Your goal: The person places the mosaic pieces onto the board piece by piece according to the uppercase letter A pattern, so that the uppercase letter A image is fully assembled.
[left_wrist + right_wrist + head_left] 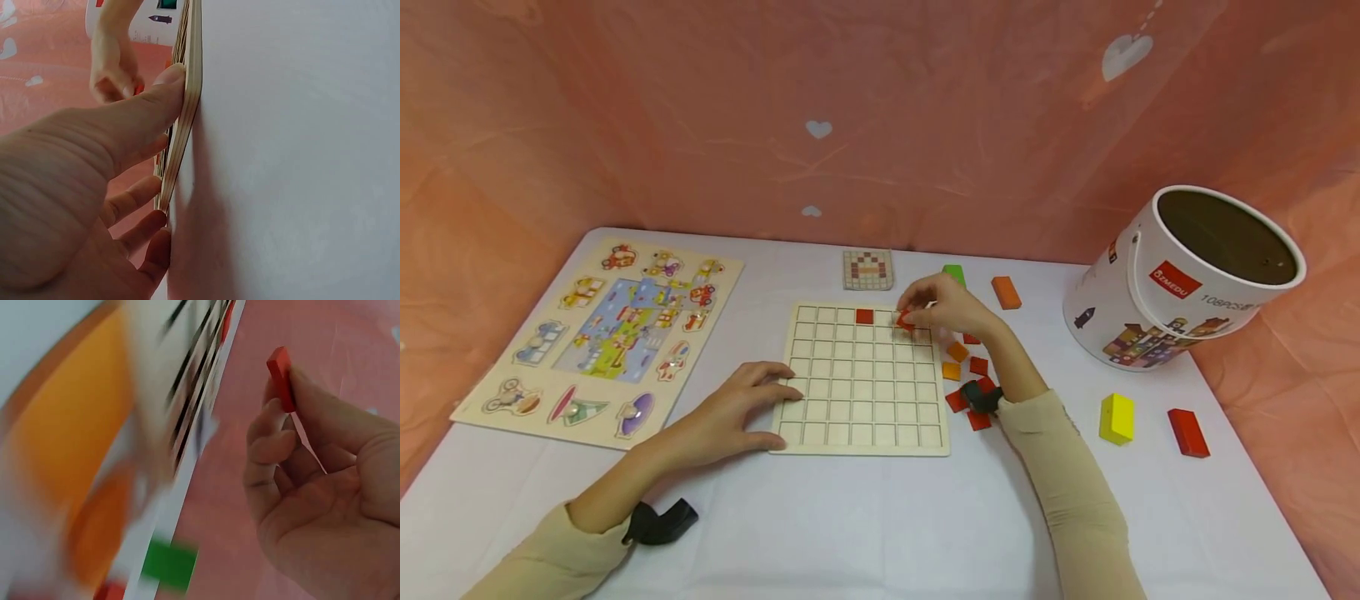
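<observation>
Nearest, the left hand (741,408) lies flat with relaxed, spread fingers on the near left corner of the wooden grid board (861,417); in the left wrist view its thumb (150,103) presses against the board's edge (187,106). The board sits in the middle of the white table (865,525). Just right of the board, beside the right forearm, a small pile of loose red and orange tiles (964,375) lies on the cloth. Further right, a yellow block (1116,417) and a red block (1188,432) rest well apart from the board.

Over the far right part of the board, the right hand (943,307) pinches a red tile (904,320) between thumb and fingertips; in the right wrist view the tile (280,376) stands edge-on at the fingertips (272,415). It hangs just over the top rows, and I cannot tell whether it touches the board. Another red tile (864,316) already sits in a cell of the far row, near the held one.

On the left lies a picture peg puzzle (606,333). Beyond the board are a pattern card (868,269), a green block (954,273) and an orange block (1006,292). At the far right a white bucket (1165,308) leans tilted.
</observation>
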Motion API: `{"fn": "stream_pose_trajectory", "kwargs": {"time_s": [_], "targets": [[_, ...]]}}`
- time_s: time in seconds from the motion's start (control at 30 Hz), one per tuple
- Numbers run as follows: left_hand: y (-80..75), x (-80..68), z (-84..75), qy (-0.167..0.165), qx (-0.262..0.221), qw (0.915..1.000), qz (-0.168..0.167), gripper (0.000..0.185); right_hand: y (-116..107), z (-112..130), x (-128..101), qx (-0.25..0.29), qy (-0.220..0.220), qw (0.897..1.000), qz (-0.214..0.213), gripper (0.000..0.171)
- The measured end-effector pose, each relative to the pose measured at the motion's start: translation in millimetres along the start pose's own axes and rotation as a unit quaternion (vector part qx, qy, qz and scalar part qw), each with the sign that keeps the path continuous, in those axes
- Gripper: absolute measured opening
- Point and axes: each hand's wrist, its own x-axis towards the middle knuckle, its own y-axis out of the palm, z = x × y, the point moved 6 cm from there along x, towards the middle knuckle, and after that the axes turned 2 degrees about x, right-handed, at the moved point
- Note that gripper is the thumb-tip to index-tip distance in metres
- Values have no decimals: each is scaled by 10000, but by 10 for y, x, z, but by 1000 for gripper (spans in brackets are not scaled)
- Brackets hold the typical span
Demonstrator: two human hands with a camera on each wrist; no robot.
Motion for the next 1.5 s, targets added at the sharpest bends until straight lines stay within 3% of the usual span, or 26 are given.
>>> {"fn": "stream_pose_trajectory", "kwargs": {"time_s": [0.13,0.33,0.5,0.67,0.8,0.9,1.0,1.07,1.13,1.27,1.37,1.5], "targets": [[3,-2,7,-6,-6,10000,18,54,243,159,274,173,-244,9992,283,15],[-12,-1,-4,36,12,10000,0,54,525,249,497,288,-245,9968,705,17],[-6,4,-6,9,27,10000,38,54,647,275,540,164,-363,9942,1000,21],[-12,8,-13,-6,26,10000,32,53,658,338,518,-108,-553,9934,1003,24],[-9,6,-10,-42,-3,10000,43,53,676,426,423,-734,-618,9911,923,28],[-2,5,-2,-59,-1,10000,56,53,723,461,283,-1777,-319,9775,1093,40],[2,3,6,-49,18,10000,41,54,797,449,128,-2719,133,9503,1510,61],[-2,0,9,-26,20,10000,29,54,844,433,43,-2988,364,9373,1754,70],[-7,-4,9,-7,18,10000,19,54,891,421,-16,-3026,446,9325,1921,76],[-12,-8,7,6,19,10000,19,53,914,399,-84,-2764,398,9389,2010,81],[-9,-10,3,-6,14,10000,16,53,785,345,-116,-2212,240,9596,1723,77],[0,-8,-6,-35,4,10000,37,53,410,193,-230,-1139,22,9873,1107,59]]}}
